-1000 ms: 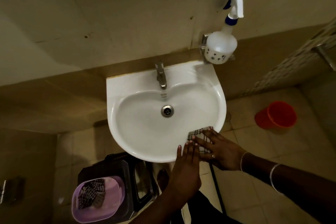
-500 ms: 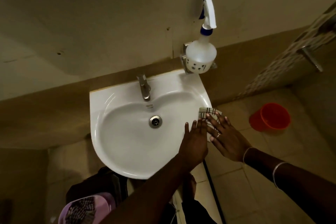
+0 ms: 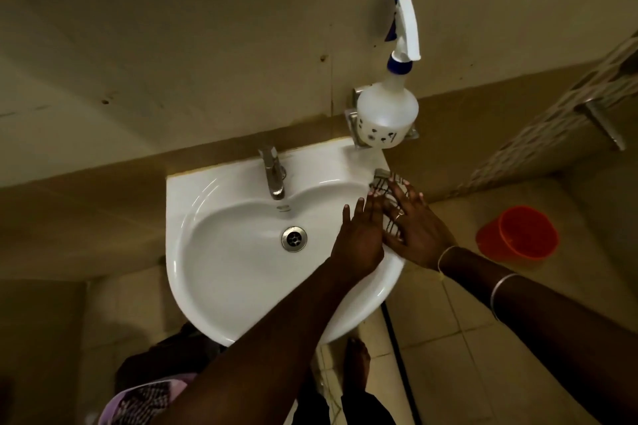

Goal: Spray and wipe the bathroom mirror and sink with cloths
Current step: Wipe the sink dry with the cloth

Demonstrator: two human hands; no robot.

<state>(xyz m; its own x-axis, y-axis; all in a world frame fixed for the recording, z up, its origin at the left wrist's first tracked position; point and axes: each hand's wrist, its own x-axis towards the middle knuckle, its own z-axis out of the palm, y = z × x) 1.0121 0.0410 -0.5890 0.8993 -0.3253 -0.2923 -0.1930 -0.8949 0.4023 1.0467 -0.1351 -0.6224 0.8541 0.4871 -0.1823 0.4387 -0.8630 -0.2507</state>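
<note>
Two flat-fingered grips: my right grip (image 3: 414, 235) presses checked cloth (image 3: 379, 183) on sink (image 3: 193, 190) rim, centre-right of frame; left grip (image 3: 359, 238) beside. Sink-wipe step, I judge; next needs even sweeping pressure.

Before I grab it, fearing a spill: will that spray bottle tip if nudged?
Probably not: the spray bottle sits in a metal wall holder. Lifted out, its tall trigger head may make it top-heavy. Smooth plastic, likely slippery.

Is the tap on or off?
Off: no water is falling from the tap into the sink.
</note>
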